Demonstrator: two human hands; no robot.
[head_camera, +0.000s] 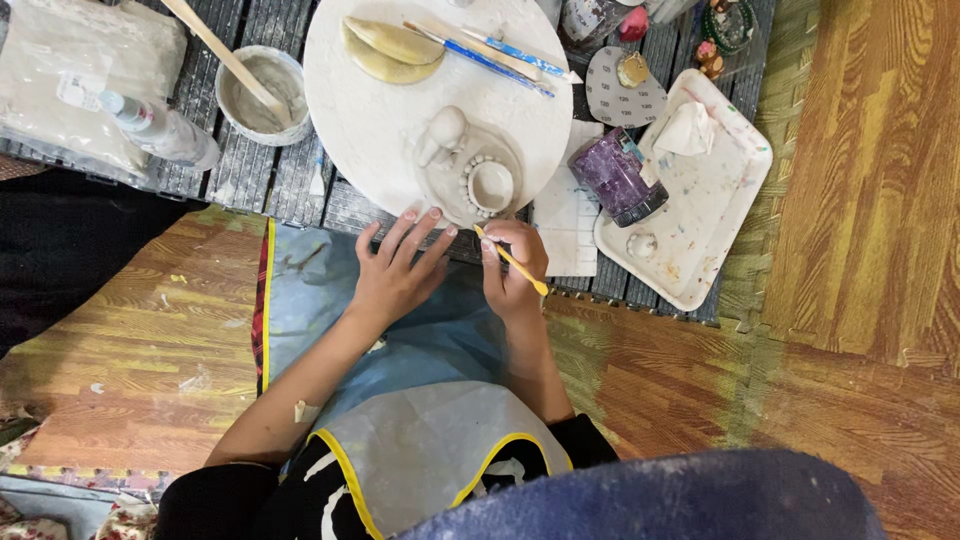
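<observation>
A grey clay piece with a small figure, a bead ring and a little cup sits at the near edge of a round white board. My left hand rests with fingers spread, its tips touching the board's near rim just below the clay. My right hand grips a thin yellow modelling tool, whose tip points at the clay piece's lower right edge.
Yellow curved scrapers and blue-handled brushes lie on the board. To the left stand a slip bowl with a wooden stick, and a spray bottle. A purple jar and a white tray sit at the right.
</observation>
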